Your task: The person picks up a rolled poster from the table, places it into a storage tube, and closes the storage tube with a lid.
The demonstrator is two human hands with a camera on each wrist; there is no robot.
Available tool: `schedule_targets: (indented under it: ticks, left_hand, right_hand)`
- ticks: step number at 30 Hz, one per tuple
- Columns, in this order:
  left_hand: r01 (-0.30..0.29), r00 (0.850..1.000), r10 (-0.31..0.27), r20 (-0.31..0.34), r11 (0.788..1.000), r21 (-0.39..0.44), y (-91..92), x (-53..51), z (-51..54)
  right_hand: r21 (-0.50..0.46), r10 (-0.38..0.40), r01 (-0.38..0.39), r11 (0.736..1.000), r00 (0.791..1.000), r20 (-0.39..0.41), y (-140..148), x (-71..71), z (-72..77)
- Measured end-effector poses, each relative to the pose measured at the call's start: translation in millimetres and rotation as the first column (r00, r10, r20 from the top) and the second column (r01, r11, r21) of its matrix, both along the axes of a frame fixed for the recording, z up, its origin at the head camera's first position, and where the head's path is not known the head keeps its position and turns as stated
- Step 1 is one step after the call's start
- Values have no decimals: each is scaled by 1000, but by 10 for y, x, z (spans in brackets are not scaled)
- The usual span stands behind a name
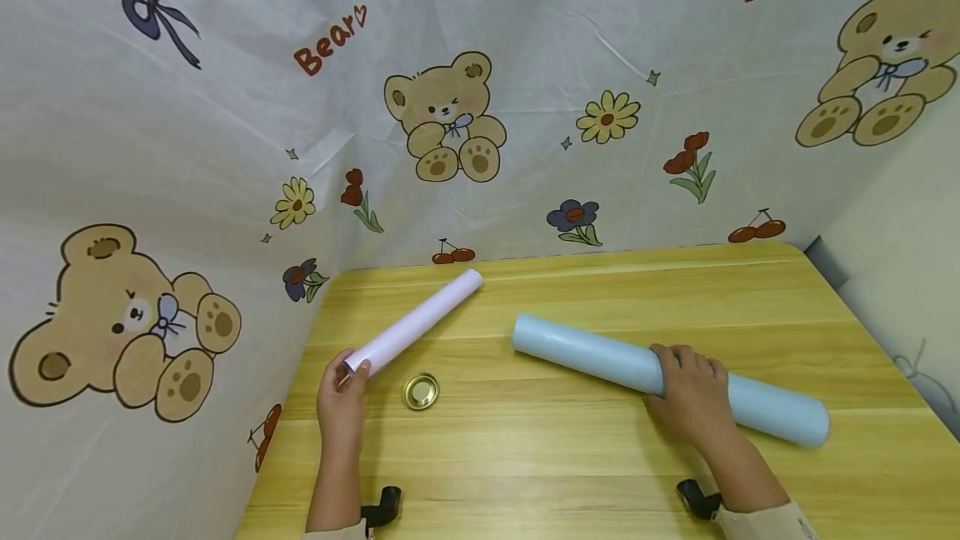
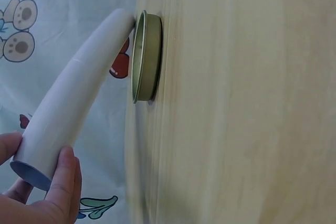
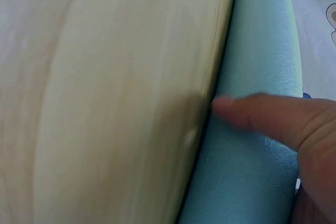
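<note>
My left hand [image 1: 342,390] holds the near end of a slim, pale lavender tube [image 1: 416,321], with fingers and thumb on either side of it. In the left wrist view the tube's hollow end [image 2: 30,174] faces the hand. A thicker light-blue roll [image 1: 588,350] lies slantwise on the table, its surface slightly wrinkled and shiny. Over its middle my right hand [image 1: 692,398] grips it, fingers across the top and thumb [image 3: 262,114] against the near side. To the right of the left hand sits a small round gold dish [image 1: 421,392], touched by neither hand.
The wood-grain table [image 1: 525,457] meets a white cloth [image 1: 525,15] printed with bears and flowers at the back and left. A pale wall and a thin cord [image 1: 917,365] are at the right. Black wrist mounts [image 1: 384,507] show beside both forearms.
</note>
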State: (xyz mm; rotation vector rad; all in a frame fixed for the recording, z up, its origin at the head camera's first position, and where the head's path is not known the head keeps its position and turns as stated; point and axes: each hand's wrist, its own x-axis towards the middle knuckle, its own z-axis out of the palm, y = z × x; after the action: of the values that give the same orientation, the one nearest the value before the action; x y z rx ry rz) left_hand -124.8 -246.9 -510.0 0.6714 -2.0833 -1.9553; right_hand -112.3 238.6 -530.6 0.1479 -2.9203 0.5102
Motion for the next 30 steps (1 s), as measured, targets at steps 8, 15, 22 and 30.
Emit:
schedule_targets:
  ticks: [8,15,22,30]
  left_hand:
    - [5,999,0,-47,995,98,8,1,-14]
    - [-1,999,6,-43,992,123,-6,16,-15]
    - [-34,997,46,-67,984,176,-19,15,-20]
    - [-32,996,52,-78,972,232,-29,34,7]
  right_hand:
    - [5,-7,7,1000,1000,-27,41,3,-30]
    - [12,-9,10,1000,999,-44,98,32,-65]
    - [-12,-4,4,1000,998,-58,132,47,-38]
    - [-53,-10,2,999,989,-149,172,57,-35]
